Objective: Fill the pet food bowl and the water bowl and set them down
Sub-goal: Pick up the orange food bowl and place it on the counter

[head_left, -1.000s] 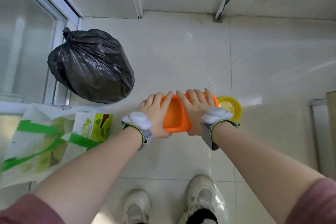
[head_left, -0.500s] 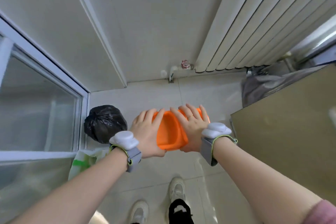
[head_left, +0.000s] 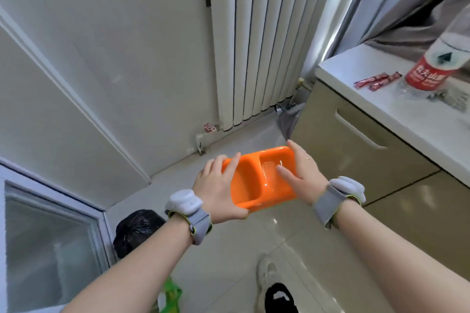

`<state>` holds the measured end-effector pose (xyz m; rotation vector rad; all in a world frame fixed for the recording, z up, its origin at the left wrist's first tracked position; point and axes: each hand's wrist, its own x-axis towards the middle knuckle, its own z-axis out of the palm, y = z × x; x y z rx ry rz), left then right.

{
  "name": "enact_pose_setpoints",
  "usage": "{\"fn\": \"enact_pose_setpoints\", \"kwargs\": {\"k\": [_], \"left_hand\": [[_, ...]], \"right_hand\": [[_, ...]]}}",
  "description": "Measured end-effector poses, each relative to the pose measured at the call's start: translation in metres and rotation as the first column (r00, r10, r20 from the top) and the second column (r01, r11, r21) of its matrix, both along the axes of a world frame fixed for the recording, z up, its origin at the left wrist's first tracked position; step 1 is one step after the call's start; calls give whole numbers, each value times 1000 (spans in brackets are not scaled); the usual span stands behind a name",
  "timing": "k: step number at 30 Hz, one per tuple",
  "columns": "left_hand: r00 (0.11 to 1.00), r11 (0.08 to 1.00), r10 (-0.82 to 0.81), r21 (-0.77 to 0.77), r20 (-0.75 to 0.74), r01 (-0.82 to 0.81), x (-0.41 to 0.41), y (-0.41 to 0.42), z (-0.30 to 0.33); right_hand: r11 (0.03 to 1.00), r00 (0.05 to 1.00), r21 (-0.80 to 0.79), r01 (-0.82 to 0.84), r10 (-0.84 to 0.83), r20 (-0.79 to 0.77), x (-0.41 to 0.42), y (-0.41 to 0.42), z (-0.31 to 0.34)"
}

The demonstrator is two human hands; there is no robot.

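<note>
Left hand fingers curled over left end of orange double bowl; right hand fingers pressed flat against right end. Bowl held in mid-air above floor, clear of worktop edge at right. Both compartments seen empty. Judged light, rigid, glossy plastic, likely slippery; best gripped by short ends, kept level once filled. Water bottle stood on worktop.

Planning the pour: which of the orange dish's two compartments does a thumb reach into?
The compartment on the right hand side: its thumb lies inside it. The left hand grips the other end, by the other compartment.
</note>
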<state>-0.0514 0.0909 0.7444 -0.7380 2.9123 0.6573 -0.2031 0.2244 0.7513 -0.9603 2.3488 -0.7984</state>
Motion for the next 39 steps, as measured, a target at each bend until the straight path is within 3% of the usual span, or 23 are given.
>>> {"fn": "enact_pose_setpoints", "kwargs": {"k": [3, 7, 15, 23, 29, 35, 39], "left_hand": [[992, 993, -121, -22, -27, 120, -13, 30, 5], [964, 964, -262, -56, -55, 259, -43, 72, 15], [815, 821, -570, -103, -108, 561, -120, 208, 37], [616, 626, -779, -96, -119, 774, -174, 388, 47], [433, 443, -894, -80, -115, 893, -208, 548, 48], [260, 272, -959, -118, -112, 955, -244, 653, 53], [204, 215, -974, -127, -96, 968, -273, 697, 44]], "right_hand": [[969, 963, -31, 246, -241, 122, -7, 47, 4], [863, 853, 85, 498, -505, 129, -19, 111, 4], [650, 646, 122, 750, -760, 77, -35, 285, 32], [459, 458, 70, 886, -888, 29, -26, 481, 46], [258, 260, 88, 962, -966, -10, -10, 636, 61], [76, 79, 88, 993, -997, -27, -6, 735, 62], [36, 39, 136, 990, -999, -22, -22, 771, 52]]}}
